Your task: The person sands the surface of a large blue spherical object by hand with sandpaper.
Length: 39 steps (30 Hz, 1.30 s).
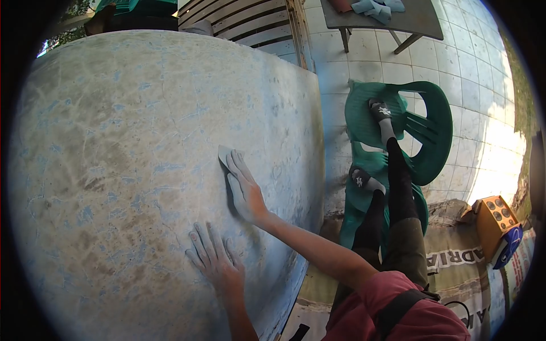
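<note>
My right hand point(244, 187) lies along a large, worn, pale-blue wall point(142, 187). Its fingers are together over a piece of sandpaper point(223, 154), whose pale corner shows past the fingertips. Most of that sheet is hidden under the hand. Lower in view, my left hand point(217, 258) rests flat against the wall with its fingers spread and nothing in it. Pale dust coats both hands. Cracks, bluish chipped spots and brown stains mark the wall around them.
My feet stand on green plastic chairs point(438, 136) beside the wall. A dark table point(409, 23) with blue-grey scraps point(378, 8) stands on the tiled floor point(455, 62). Printed sacks point(455, 278) cover the ground near an orange box point(496, 219). A slatted wooden piece point(244, 23) is beyond the wall.
</note>
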Motion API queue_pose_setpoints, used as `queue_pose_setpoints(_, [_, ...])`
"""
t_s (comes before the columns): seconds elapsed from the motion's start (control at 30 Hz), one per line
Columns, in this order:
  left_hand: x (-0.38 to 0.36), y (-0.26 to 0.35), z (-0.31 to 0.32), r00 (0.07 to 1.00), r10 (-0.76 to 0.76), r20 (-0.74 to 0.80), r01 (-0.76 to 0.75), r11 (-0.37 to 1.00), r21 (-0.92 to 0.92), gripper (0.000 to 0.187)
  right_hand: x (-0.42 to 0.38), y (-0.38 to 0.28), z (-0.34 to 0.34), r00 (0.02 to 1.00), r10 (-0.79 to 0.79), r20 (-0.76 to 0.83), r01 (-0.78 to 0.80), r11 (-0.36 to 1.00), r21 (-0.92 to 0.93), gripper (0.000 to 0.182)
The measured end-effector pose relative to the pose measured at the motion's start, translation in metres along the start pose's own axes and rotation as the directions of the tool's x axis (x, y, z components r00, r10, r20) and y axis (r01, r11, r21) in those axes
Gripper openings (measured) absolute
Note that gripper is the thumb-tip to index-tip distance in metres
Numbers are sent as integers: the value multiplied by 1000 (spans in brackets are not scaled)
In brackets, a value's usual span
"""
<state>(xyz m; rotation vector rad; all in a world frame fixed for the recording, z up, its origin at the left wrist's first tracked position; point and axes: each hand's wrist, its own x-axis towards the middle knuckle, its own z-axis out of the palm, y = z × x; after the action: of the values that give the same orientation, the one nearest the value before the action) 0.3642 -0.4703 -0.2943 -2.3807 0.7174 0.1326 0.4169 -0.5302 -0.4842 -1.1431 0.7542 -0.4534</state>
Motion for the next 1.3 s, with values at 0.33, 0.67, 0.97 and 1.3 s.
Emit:
queue_pose_setpoints(0.33, [-2, -3, 12, 998, 50, -48, -49, 998, 27, 62, -13, -4, 0, 992, -103, 68, 102, 995, 18, 48])
queue_pose_setpoints(0.67, [-6, -13, -18, 982, -61, -177, 96, 976, 195, 65, -5, -31, 2, 963, -262, 69, 264, 964, -38, 46])
queue_pose_setpoints(0.97, [-7, -31, 14, 960, 92, -266, -23, 968, 251, 62, 9, -100, 10, 868, -480, 126, 475, 877, 70, 61])
queue_pose_setpoints(1.3, [-25, -29, 8, 977, 22, -213, -3, 996, 90, 61, 5, -134, 12, 702, -674, 228, 665, 736, 128, 50])
